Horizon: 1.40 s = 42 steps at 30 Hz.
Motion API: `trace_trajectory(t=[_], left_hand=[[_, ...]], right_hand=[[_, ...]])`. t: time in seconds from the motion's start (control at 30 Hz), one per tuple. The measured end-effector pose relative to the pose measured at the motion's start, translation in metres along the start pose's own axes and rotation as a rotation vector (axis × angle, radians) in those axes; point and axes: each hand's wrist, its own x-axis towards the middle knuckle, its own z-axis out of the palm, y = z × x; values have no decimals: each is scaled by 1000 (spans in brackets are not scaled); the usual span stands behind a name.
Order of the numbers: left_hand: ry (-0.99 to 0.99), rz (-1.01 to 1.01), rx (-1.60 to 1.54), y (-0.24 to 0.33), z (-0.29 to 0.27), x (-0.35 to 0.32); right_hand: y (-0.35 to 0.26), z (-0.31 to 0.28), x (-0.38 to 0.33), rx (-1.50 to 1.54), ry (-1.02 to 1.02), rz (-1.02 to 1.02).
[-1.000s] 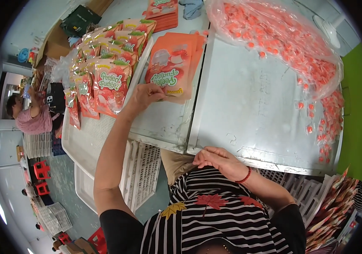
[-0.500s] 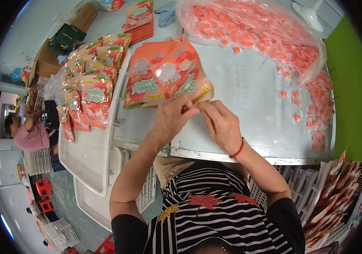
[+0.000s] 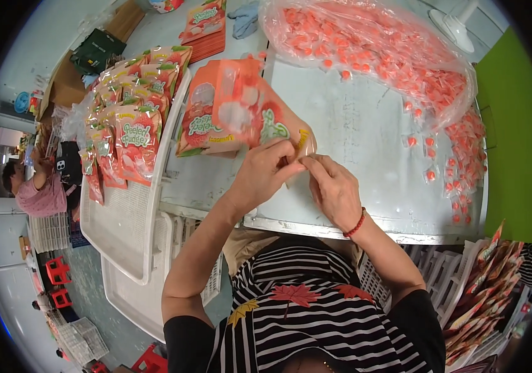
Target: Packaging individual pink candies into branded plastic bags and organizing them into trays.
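Note:
A peach-coloured candy pouch [image 3: 259, 102] with a clear round window lies tilted over another pouch [image 3: 201, 115] on the metal table. My left hand [image 3: 269, 163] pinches its near edge, fingers curled. Close beside it, my right hand [image 3: 335, 188] has thumb and fingers pressed together on the pouch's near right corner. The two hands almost meet there. Whether the pouch's mouth is open at that corner is hidden by the fingers.
Filled pouches [image 3: 138, 140] stand in a white tray [image 3: 116, 227] at the left. A stack of flat pouches [image 3: 207, 25] lies at the back. Wrapped red candies [image 3: 365, 43] spill from a big clear bag toward the right edge. More pouches [image 3: 486, 286] fill a crate at lower right.
The upper pouch has turned and slid to the right, its corner moving with my hands. My right hand has shifted slightly right and down, still pinching.

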Motion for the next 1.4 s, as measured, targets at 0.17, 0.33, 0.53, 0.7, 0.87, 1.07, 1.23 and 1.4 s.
trace_trajectory(t=[0.17, 0.33, 0.53, 0.7, 0.87, 1.07, 1.23, 1.4], left_hand=[[-104, 59, -49, 4, -4, 6], [-184, -30, 13, 16, -11, 15], [87, 119, 434, 12, 43, 11], [-109, 97, 672, -4, 88, -4], [-21, 92, 599, -4, 87, -2], [46, 146, 568, -7, 112, -10], [13, 316, 435, 26, 127, -14], [-35, 432, 311, 27, 84, -15]], right_hand=[[20, -1, -4, -4, 79, -188], [21, -15, -9, 95, 108, -72], [18, -7, -20, 52, 86, 11], [64, -1, -39, 236, -470, 370], [101, -9, -36, 2042, -563, 1055], [74, 17, -44, 1918, -38, 1138], [23, -11, 12, 2004, 79, 1006], [47, -3, 2, 1997, -69, 864]])
